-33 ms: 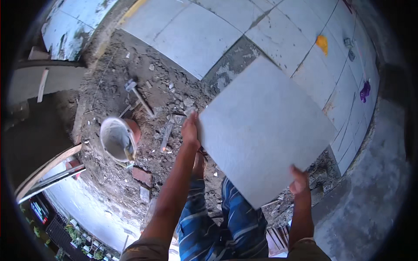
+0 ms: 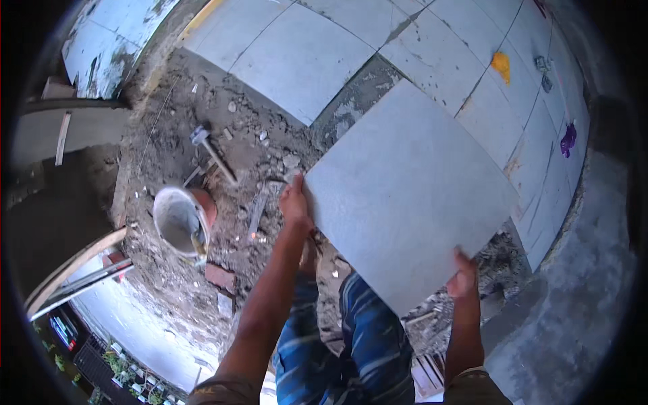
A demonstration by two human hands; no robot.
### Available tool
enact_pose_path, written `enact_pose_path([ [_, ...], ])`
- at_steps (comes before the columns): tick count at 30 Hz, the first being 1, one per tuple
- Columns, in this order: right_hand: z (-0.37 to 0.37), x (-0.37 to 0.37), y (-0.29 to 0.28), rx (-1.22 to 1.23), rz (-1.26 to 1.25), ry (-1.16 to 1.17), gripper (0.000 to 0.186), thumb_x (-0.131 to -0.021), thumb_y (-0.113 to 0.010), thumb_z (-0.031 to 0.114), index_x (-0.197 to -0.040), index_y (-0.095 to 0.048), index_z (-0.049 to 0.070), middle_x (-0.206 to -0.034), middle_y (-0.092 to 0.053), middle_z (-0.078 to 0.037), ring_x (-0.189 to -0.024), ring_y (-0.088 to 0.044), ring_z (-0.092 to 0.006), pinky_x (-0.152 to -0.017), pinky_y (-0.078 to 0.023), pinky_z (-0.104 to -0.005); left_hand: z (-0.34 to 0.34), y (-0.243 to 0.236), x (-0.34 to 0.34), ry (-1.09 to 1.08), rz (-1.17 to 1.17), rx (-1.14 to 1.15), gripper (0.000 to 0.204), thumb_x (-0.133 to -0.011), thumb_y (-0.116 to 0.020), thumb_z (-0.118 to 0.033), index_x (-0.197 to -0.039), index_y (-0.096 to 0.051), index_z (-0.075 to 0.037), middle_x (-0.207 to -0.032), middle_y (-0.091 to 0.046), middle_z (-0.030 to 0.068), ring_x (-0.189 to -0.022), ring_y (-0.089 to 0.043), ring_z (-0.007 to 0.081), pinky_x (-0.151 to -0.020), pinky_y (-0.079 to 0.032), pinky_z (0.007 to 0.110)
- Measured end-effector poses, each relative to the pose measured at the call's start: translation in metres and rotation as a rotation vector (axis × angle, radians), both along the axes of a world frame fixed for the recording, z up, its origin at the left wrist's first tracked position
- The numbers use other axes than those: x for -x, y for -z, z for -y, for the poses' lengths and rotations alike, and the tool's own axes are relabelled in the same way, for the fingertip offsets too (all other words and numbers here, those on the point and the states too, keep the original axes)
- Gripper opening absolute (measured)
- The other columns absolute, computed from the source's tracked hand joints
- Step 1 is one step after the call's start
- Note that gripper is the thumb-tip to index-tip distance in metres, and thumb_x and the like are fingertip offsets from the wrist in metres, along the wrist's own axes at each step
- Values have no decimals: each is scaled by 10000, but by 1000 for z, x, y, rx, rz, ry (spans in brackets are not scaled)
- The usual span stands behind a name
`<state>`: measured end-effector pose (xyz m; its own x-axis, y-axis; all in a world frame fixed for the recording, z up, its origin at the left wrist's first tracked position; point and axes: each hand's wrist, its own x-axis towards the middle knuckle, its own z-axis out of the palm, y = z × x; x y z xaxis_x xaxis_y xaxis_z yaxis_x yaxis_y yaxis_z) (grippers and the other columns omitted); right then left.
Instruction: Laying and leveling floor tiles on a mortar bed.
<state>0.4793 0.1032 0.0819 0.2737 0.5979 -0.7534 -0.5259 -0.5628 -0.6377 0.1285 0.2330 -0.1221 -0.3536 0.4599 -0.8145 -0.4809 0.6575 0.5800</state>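
Observation:
A large square pale grey floor tile (image 2: 412, 196) is held in front of me, over the rubble and the edge of the laid floor. My left hand (image 2: 295, 204) is closed on its left corner side, the thumb along the edge. My right hand (image 2: 464, 275) grips the lower right edge, thumb on top and the other fingers partly hidden. Just beyond the tile's far corner shows a bare patch of grey mortar (image 2: 358, 94) between laid tiles (image 2: 304, 61). The ground under the held tile is hidden.
On the broken soil to the left lie a hammer (image 2: 214, 155), a bucket (image 2: 177, 219) with a grey inside, and a red brick (image 2: 221, 277). A yellow scrap (image 2: 500, 67) and a purple scrap (image 2: 568, 140) rest on the laid tiles. Boards (image 2: 74, 273) jut in at left.
The held tile has shifted slightly up and away from me in the picture. Both hands keep their hold on it.

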Motion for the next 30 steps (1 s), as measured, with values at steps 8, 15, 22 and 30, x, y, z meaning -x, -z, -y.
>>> enact_pose_path([
  [8,-78,-32,307,-29,511,488,620,-874,-782,505,-1233,-683,10,-1245,-662,-86,-1143,-592,-258,-1009,-454,-412,-91,146,-58,-185,-312,-289,348,-881,-844,-304,-811,-567,-105,-778,-638,-5,-688,-528,86,-647,-433,259],
  [15,-148,-58,423,-223,710,480,437,-900,-771,458,-924,-709,26,-892,-646,-33,-822,-515,-180,-772,-421,-373,-115,196,-35,25,-9,-441,219,-945,-766,-251,-899,-606,-108,-825,-634,-27,-684,-544,78,-615,-456,253],
  [22,-175,-59,446,-152,753,455,479,-876,-778,495,-895,-721,20,-835,-646,-60,-781,-493,-202,-756,-410,-391,-154,194,-13,340,-202,-507,199,-948,-728,-194,-1066,-680,-42,-942,-679,0,-781,-605,88,-664,-511,256],
  [30,-182,-74,464,-87,853,421,458,-846,-802,488,-851,-709,40,-862,-652,-70,-839,-532,-232,-805,-426,-406,-164,210,-6,480,-284,-513,238,-945,-718,-164,-1105,-703,10,-956,-719,36,-796,-648,100,-687,-540,262],
])
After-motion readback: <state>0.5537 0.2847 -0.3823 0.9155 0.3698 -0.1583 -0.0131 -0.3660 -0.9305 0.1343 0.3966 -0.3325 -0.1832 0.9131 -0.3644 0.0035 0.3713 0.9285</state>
